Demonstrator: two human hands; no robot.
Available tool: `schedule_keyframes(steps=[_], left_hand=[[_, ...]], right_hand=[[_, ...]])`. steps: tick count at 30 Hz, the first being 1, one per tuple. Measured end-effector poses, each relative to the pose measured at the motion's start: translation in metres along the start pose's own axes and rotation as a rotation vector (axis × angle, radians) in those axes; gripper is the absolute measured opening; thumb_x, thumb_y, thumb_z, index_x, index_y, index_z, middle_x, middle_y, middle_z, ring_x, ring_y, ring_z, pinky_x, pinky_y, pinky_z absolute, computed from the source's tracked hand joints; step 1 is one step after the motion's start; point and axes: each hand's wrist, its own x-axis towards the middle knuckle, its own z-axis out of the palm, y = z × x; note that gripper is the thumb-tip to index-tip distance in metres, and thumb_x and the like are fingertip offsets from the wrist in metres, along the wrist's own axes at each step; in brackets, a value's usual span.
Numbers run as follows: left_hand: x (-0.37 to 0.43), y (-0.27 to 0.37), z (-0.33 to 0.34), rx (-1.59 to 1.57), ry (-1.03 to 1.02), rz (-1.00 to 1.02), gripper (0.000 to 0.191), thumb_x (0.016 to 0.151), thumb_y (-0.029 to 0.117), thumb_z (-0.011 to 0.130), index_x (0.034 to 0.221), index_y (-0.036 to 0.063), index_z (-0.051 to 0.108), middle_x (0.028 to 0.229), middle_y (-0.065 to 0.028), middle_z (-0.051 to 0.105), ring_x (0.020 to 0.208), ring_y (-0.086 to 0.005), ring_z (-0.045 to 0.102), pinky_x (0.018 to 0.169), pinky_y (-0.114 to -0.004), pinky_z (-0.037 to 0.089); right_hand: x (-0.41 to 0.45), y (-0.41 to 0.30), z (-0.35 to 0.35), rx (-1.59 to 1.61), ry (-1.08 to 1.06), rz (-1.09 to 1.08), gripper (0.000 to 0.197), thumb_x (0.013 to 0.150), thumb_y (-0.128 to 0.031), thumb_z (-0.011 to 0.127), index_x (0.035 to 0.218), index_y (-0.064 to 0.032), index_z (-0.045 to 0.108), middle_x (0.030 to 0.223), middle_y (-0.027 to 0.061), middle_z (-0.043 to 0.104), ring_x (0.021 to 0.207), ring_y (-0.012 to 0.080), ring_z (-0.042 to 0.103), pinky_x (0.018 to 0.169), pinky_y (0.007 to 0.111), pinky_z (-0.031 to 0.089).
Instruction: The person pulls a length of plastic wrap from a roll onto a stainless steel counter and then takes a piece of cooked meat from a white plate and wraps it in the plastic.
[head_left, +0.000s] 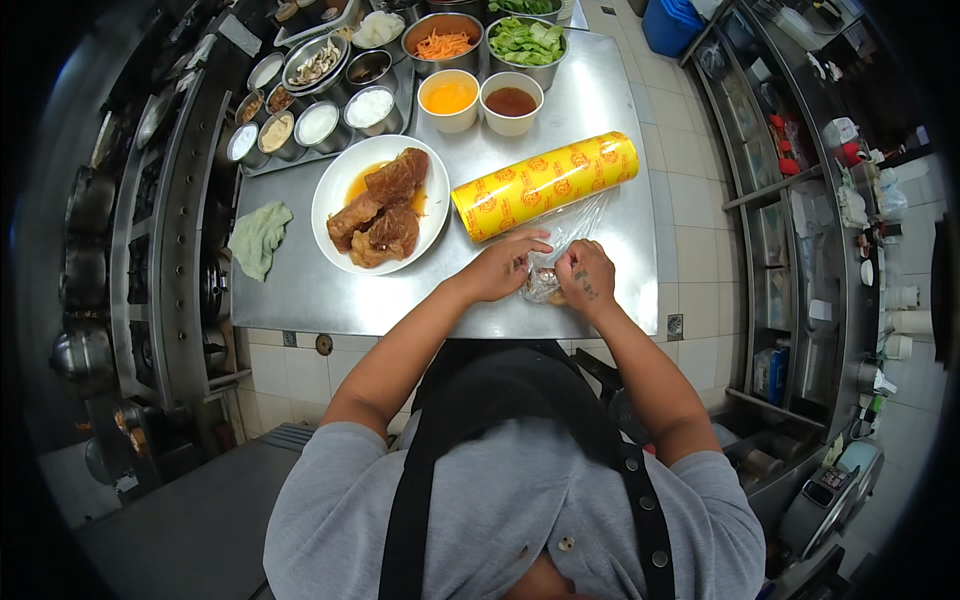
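Note:
Near the table's front edge, a small brown food piece (543, 286) is bundled in clear plastic film (571, 223). My left hand (501, 267) grips the film at the left of the bundle, its fingers curled and partly spread. My right hand (589, 276) is closed on the film at the right side. The film stretches back to a yellow roll of cling film (547, 184) with red print, lying slantwise behind my hands. To the left, a white plate (327, 180) holds several pieces of browned, sauce-covered meat (382, 214). The undersides of both hands are hidden.
A green cloth (259, 238) lies at the steel table's (300, 304) left. Behind are paper cups of orange liquid (448, 97) and brown sauce (511, 102), bowls of shredded carrot (442, 45) and lettuce (526, 41), and a tray (315, 156) of small metal seasoning cups.

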Motion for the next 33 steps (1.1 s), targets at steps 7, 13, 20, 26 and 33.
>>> schedule_keyframes(steps=[7, 13, 20, 26, 33], left_hand=[[-0.011, 0.004, 0.027, -0.178, 0.121, -0.785, 0.024, 0.089, 0.013, 0.072, 0.106, 0.0003, 0.063, 0.097, -0.0123, 0.069, 0.072, -0.0169, 0.065, 0.065, -0.031, 0.052], [-0.021, 0.016, 0.028, 0.106, 0.262, -0.6, 0.021, 0.095, 0.017, 0.066, 0.086, -0.0005, 0.06, 0.063, -0.0067, 0.062, 0.055, -0.0125, 0.059, 0.053, -0.028, 0.046], [-0.01, 0.04, 0.034, -0.04, 0.251, -0.438, 0.016, 0.093, 0.011, 0.066, 0.083, -0.0004, 0.059, 0.067, -0.0126, 0.062, 0.059, -0.0183, 0.056, 0.057, -0.033, 0.044], [0.024, 0.012, 0.031, -0.102, 0.1, -0.454, 0.017, 0.092, 0.013, 0.067, 0.082, 0.0008, 0.061, 0.069, -0.0063, 0.062, 0.064, -0.0129, 0.054, 0.06, -0.032, 0.045], [0.053, -0.008, 0.031, -0.264, -0.098, -0.687, 0.014, 0.089, 0.011, 0.067, 0.078, 0.0018, 0.066, 0.07, -0.0048, 0.066, 0.062, -0.0097, 0.056, 0.058, -0.03, 0.046]], right_hand=[[0.001, -0.001, -0.001, 0.0, 0.013, 0.014, 0.012, 0.079, -0.013, 0.063, 0.072, -0.0035, 0.061, 0.077, 0.0152, 0.063, 0.08, 0.035, 0.061, 0.071, 0.046, 0.05], [0.003, 0.0, 0.001, -0.013, 0.027, -0.005, 0.012, 0.079, -0.013, 0.062, 0.071, -0.0038, 0.059, 0.076, 0.0147, 0.063, 0.079, 0.0349, 0.061, 0.071, 0.046, 0.05], [0.006, 0.007, 0.004, -0.048, -0.007, -0.101, 0.012, 0.078, -0.011, 0.06, 0.071, -0.002, 0.058, 0.077, 0.0168, 0.062, 0.081, 0.0368, 0.06, 0.074, 0.047, 0.05], [0.006, 0.014, 0.005, 0.018, -0.035, -0.093, 0.014, 0.082, -0.012, 0.06, 0.074, -0.0001, 0.057, 0.08, 0.0212, 0.061, 0.082, 0.0412, 0.058, 0.076, 0.051, 0.048], [-0.004, 0.021, 0.003, 0.153, 0.054, -0.186, 0.012, 0.083, -0.013, 0.057, 0.078, -0.0026, 0.056, 0.081, 0.0207, 0.06, 0.08, 0.0422, 0.056, 0.073, 0.051, 0.046]])
